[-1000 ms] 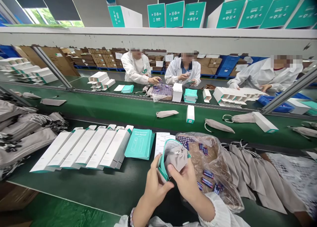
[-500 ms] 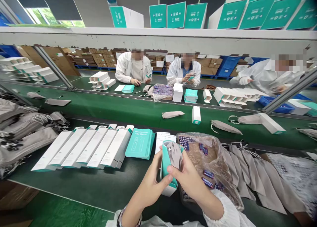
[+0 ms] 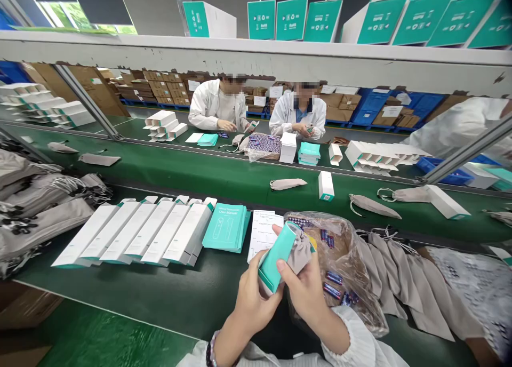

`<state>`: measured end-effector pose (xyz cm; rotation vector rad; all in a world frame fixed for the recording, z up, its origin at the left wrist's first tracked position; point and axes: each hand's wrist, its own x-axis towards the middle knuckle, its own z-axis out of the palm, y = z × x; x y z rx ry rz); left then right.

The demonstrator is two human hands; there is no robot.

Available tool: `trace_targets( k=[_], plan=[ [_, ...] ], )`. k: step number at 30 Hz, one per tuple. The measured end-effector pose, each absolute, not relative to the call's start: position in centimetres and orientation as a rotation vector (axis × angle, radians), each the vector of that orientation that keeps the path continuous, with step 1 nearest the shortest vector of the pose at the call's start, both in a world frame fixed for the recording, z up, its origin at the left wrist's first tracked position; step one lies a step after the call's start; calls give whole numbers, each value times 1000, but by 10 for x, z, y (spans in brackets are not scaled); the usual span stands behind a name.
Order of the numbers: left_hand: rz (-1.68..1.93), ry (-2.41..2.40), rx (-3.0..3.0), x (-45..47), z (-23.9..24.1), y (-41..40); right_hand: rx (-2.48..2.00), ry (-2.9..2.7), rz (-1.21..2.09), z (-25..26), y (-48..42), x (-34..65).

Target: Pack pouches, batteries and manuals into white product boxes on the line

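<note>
My left hand (image 3: 251, 297) is wrapped round a slim teal-and-white carton (image 3: 277, 256), held tilted above the green bench. My right hand (image 3: 306, 289) pinches a grey drawstring pouch (image 3: 301, 255) that sticks out of the carton's open upper end. Just left of my hands lie a printed white sheet (image 3: 262, 231) and a stack of teal user manuals (image 3: 226, 227). Further left, several flat white cartons (image 3: 138, 238) lie side by side in a row.
A plastic-lined box of blue batteries (image 3: 338, 271) sits right of my hands, with grey pouches (image 3: 404, 273) fanned beyond it. More pouches (image 3: 36, 209) are heaped at the left. A green conveyor (image 3: 224, 177) carries pouches and a white box (image 3: 326, 185). Co-workers in white coats (image 3: 218, 108) stand opposite.
The carton has tipped from upright to slanting, teal side up, and the pouch has gone further into it. Items on the conveyor have drifted to the right.
</note>
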<state>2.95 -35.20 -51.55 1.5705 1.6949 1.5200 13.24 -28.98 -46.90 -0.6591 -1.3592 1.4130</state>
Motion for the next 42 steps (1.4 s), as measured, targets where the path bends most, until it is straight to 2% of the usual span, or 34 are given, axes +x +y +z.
trace_targets(
  k=[5,14,21,24,28,32,42],
  plan=[
    [1487,1493,1470,23,-511,-349,-623,-1363,1299,-465,-294,131],
    [1540,1507,1653,25,-514,-356,-729,-1274,1460,-456,-302,135],
    [1543,1557,1691,27,-517,-355,-752,-1425,1509,-448,-293,139],
    [1551,1547,1626,26,-521,-357,-726,-1704,1286,-457,-296,139],
    [1574,1542,1550,26,-523,-360,-734,-2180,684,-463,-300,147],
    [1660,1602,1504,27,-525,-363,-719,-2345,575,-464,-301,159],
    [1696,1619,1585,25,-527,-369,-269,-2349,97,-447,-304,167]
  ],
)
